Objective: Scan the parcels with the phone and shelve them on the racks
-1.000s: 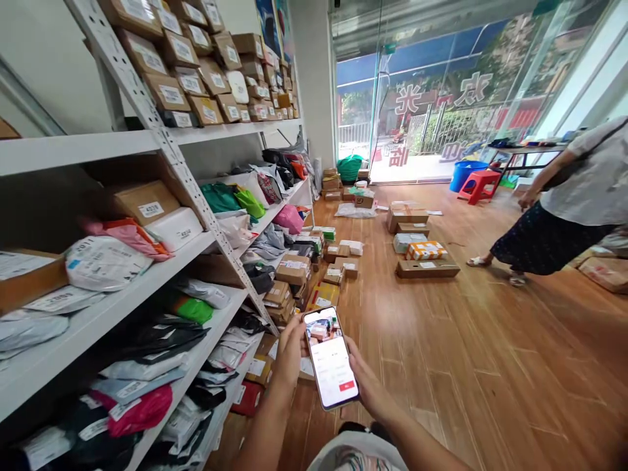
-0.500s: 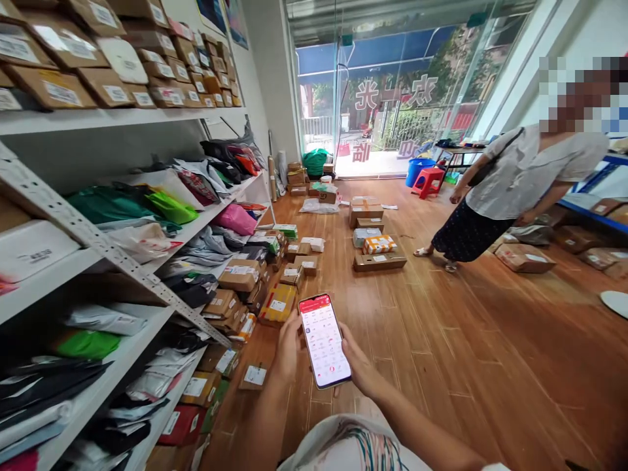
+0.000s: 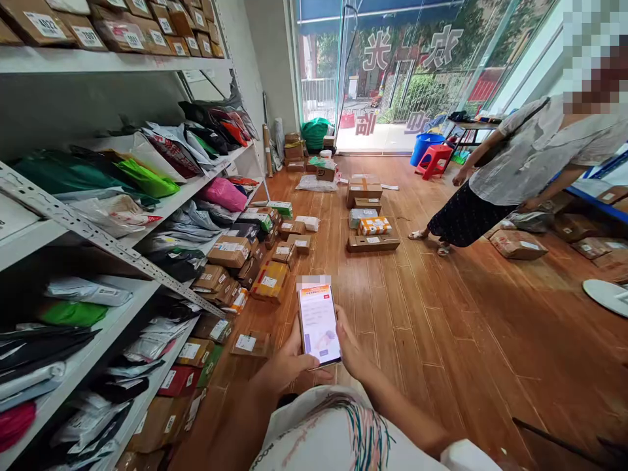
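A smartphone with a lit, mostly white screen is held upright in front of my body, low in the middle of the view. My left hand is wrapped round its left side, the thumb lying over the lower left of the screen. Against the right edge presses my right hand, its fingers partly hidden behind the phone. Below the phone shows my white top with a coloured stripe print. The floor beyond it bears a taped yellow-brown parcel and several smaller boxes.
White metal shelves full of parcels and bags run along the left. Stacked boxes stand mid-floor. A person stands at the right. A red stool and blue bucket are near the glass front. A white round object lies far right.
The phone screen has switched from a page of icons to a mostly white page. My left thumb now lies over the screen's lower left. The view has tilted downward.
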Tool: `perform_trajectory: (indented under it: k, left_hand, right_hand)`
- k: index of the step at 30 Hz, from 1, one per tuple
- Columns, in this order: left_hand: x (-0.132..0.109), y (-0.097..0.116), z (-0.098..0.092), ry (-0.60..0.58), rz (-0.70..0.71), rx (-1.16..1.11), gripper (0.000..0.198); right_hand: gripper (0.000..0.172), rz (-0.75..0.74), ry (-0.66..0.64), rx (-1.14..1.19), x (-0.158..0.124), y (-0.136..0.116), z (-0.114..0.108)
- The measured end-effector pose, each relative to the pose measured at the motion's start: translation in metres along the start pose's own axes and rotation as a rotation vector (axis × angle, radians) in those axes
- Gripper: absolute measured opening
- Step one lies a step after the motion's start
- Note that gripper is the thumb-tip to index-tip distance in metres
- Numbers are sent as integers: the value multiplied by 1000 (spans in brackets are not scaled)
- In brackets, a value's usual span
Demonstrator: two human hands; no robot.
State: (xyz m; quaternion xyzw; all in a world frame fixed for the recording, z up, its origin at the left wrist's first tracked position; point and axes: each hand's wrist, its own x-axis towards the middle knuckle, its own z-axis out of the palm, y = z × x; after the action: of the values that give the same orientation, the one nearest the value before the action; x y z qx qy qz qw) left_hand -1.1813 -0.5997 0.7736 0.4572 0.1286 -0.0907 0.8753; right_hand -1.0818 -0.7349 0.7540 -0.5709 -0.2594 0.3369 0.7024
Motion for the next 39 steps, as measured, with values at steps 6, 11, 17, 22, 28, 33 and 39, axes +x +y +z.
perform_trajectory:
  k: [6,11,17,22,28,33,39]
  left_hand:
    - [-7,-10,-13,23,26,-20,111]
    - [-29,-1,-24,31,47,-71,107]
    - [-59,4,-43,70,43,-77,108]
    - [-75,2,-61,36,57,-90,108]
    - [-89,2,-69,58,68,-9,110]
    - [-99,0,-74,88,88,24,109]
    - [-107,-10,-88,5,106,-6,109]
  right_hand:
    - [47,66,-20,175,1,4,11]
    - [51,23,-16,163,0,9,38]
    - [73,-41,-93,151,-3,15,70]
    - [63,-36,-132,161,-9,17,86]
    - [63,-7,-107,178,-9,17,100]
    - [35,18,5,197,3,14,117]
    - [38,-19,138,122,19,17,132]
